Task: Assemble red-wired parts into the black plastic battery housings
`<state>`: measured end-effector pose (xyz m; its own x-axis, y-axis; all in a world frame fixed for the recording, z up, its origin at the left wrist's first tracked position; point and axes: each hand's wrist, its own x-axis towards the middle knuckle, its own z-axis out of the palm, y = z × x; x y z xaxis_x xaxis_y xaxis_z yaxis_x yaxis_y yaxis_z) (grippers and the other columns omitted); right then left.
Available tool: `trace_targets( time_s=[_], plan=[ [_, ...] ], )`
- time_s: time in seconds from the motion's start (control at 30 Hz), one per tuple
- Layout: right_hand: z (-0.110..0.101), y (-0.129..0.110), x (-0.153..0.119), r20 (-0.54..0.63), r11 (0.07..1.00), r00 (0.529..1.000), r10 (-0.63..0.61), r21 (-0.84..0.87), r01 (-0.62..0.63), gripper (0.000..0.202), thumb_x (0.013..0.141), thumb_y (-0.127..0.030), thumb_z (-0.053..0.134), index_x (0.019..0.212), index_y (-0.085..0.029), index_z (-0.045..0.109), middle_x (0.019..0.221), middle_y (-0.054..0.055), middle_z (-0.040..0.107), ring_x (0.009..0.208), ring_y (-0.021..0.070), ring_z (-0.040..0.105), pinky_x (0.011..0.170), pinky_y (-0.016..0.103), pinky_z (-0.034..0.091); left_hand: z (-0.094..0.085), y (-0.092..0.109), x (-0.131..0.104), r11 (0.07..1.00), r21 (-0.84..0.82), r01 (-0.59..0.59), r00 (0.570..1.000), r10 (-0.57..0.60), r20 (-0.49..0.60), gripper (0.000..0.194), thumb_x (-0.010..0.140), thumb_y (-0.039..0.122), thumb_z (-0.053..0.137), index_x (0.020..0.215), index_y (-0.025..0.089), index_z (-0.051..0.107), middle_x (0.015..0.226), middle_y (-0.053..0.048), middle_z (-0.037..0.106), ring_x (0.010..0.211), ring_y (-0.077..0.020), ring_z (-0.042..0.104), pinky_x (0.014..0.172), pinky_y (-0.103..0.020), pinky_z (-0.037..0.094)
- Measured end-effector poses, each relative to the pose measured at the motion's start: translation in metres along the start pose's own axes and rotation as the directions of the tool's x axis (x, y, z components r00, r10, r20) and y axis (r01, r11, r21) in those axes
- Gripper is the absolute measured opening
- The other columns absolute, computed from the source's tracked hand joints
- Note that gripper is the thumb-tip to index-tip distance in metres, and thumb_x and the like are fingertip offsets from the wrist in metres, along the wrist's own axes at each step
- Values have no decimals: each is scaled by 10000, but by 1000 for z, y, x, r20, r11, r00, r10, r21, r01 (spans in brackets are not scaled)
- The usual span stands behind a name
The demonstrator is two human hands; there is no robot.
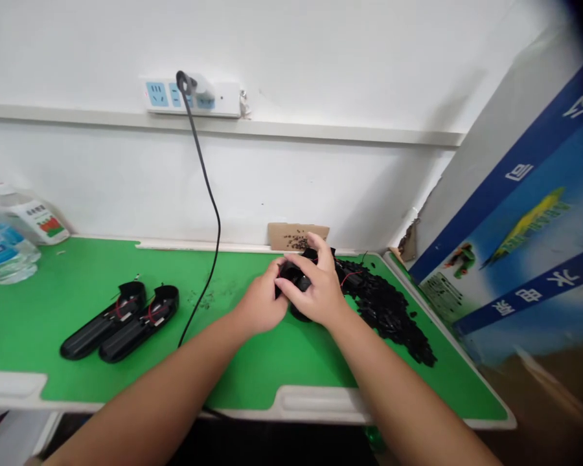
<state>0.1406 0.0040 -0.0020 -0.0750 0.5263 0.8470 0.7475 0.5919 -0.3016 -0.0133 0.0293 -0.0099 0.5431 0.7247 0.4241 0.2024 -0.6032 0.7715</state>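
Both hands meet around a black plastic housing (298, 279) over the green table (243, 375). My left hand (267, 298) grips its left side, thumb and fingers closed on the rim. My right hand (317, 285) curls over the right side, its thumb at the opening and its index finger raised. The fingers hide much of the housing. Just right of the hands lies a heap of small black parts (388, 304), with a thin red wire near it. Behind them, a piece of cardboard (276, 234) bears many tiny dark pieces.
Two long black housings with red wires (97, 330) lie at left. Bottles (36, 217) stand in the far left corner. A black cable (208, 175) hangs from the wall power strip (230, 100) across the table. A large printed box (519, 194) leans at right.
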Motion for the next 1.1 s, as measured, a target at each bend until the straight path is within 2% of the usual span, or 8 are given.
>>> trace_targets(
  time_s=[0.2, 0.33, 0.47, 0.53, 0.6, 0.73, 0.9, 1.1],
  plan=[
    [-3, -6, 2, -14, 977, 998, 64, 206, -60, 75, 844, -235, 636, 875, -212, 700, 1422, 111, 409, 1257, 288, 497, 1031, 512, 441, -1, 0, -1, 998, 47, -45, 999, 44, 23, 669, 836, 131, 514, 1471, 172, 306, 1416, -154, 502, 1255, -253, 532, 1076, -425, 406],
    [-6, 0, 3, 20, 882, 981, 191, 435, -181, 129, 879, -239, 595, 763, -188, 617, 1317, 127, 504, 1160, 247, 569, 1000, 470, 469, -2, -2, 3, 977, -208, 51, 998, -43, 42, 709, 804, 134, 573, 1467, 171, 324, 1476, -146, 433, 1357, -260, 423, 1141, -425, 316],
    [-7, 4, 5, 48, 786, 962, 270, 566, -249, 159, 886, -280, 600, 751, -195, 591, 1183, 115, 591, 1056, 229, 612, 970, 449, 480, -3, 2, 7, 843, -510, 168, 986, -143, 90, 725, 723, 94, 647, 1407, 206, 436, 1480, -105, 437, 1385, -258, 379, 1156, -395, 278],
    [-7, 5, 6, 68, 740, 947, 315, 607, -290, 188, 888, -305, 598, 738, -195, 572, 1108, 103, 636, 1023, 225, 620, 942, 426, 493, -3, 6, 7, 745, -612, 263, 964, -233, 131, 734, 680, 74, 669, 1374, 229, 484, 1421, -96, 501, 1307, -273, 470, 1097, -403, 366],
    [-7, 5, 6, 97, 689, 925, 367, 640, -341, 200, 889, -321, 595, 738, -195, 559, 1052, 90, 665, 992, 219, 626, 900, 396, 509, -3, 11, 5, 623, -681, 385, 921, -310, 237, 782, 686, 93, 667, 1412, 272, 439, 1283, -108, 591, 1080, -285, 622, 906, -438, 512],
    [-5, 8, 3, 139, 591, 901, 411, 711, -380, 167, 880, -312, 607, 767, -192, 579, 1032, 67, 678, 951, 204, 623, 853, 351, 513, -6, 18, 2, 499, -720, 483, 875, -301, 378, 835, 718, 130, 657, 1462, 340, 339, 1148, -117, 606, 769, -252, 676, 578, -392, 567],
    [-3, 9, 0, 167, 491, 891, 422, 784, -379, 99, 887, -288, 589, 865, -200, 629, 1040, 51, 658, 910, 188, 612, 828, 332, 504, -10, 22, 1, 478, -726, 495, 869, -280, 408, 848, 716, 103, 638, 1454, 381, 328, 1246, -126, 545, 812, -264, 690, 563, -389, 585],
    [-3, 5, -1, 192, 466, 888, 418, 794, -391, 142, 863, -314, 597, 785, -198, 572, 1003, 49, 653, 861, 193, 599, 760, 328, 507, -11, 22, 0, 442, -737, 511, 859, -250, 446, 896, 681, 78, 647, 1449, 398, 313, 1231, -121, 550, 841, -281, 691, 565, -402, 599]
  ],
)
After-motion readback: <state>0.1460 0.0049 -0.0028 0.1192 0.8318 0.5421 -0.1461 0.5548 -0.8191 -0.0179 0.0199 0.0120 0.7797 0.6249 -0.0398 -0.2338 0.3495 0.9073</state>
